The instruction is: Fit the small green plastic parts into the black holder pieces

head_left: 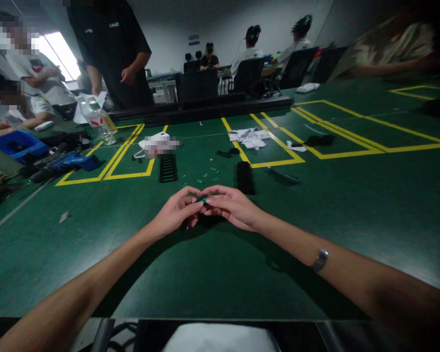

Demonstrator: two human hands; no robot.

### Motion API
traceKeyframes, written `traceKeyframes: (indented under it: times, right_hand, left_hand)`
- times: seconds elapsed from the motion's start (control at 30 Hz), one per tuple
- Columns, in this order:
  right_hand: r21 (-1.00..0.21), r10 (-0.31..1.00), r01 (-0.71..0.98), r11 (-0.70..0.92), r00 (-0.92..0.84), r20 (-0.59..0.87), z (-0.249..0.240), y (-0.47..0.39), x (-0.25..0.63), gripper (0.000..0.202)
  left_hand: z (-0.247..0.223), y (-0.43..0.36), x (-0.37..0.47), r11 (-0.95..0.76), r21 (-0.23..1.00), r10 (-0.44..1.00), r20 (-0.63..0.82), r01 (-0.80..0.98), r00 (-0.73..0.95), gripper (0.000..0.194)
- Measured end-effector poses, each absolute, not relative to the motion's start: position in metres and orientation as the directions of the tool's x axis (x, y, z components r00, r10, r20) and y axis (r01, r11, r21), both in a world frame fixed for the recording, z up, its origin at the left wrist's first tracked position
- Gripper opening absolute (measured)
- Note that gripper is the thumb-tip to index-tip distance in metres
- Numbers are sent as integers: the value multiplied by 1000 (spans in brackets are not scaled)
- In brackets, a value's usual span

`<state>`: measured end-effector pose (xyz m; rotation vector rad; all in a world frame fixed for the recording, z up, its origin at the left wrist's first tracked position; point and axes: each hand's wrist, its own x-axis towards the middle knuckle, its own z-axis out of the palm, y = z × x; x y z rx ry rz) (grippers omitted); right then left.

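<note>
My left hand (179, 208) and my right hand (231, 204) meet above the green table, fingertips together. Pinched between them is a small green piece (204, 200), largely covered by the fingers, so its exact kind cannot be made out. Just beyond the hands lie several similar small green pieces (205, 175), loose on the tabletop. A black slotted tray (167, 168) is past my left hand. Beyond my right hand sits a dark rectangular block or tray (245, 177), its surface too dark to read.
Small black parts (227, 152), crumpled white paper (250, 138) and a white bag-like item (157, 142) lie farther off. At left are clear bottles (101, 122), a blue bin (19, 145) and blue-black tools (68, 161). A person in black (112, 54) stands across the table.
</note>
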<state>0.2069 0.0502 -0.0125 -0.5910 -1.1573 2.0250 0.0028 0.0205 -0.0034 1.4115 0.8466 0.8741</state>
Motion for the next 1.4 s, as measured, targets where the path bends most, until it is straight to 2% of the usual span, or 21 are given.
traceKeyframes:
  times: [0.17,0.33,0.5,0.87,1.07,1.4]
  right_hand:
    - [-884,755,-349,-310,-655,-7,-12,51,207,35]
    - [-893,757,-325,-310,-653,-25,-10,50,207,39]
    - [-916,741,-279,-289,-671,-29,-9,50,209,37]
    - [-925,738,-278,-260,-675,-5,-10,49,207,36]
    - [-914,748,-295,-279,-663,-14,-12,50,207,27]
    - [-962,755,-203,-184,-656,-7,-16,51,205,24]
  left_hand:
    - [-5,19,2,-215,969,902,149,124,405,35]
    - [-2,17,0,-444,840,857,297,312,420,38]
    - [1,14,-1,-548,754,811,372,363,452,36]
    - [3,10,5,-563,768,793,398,305,461,25]
    - [4,9,6,-549,782,798,385,295,463,24]
    - [3,10,6,-597,731,773,413,331,481,24]
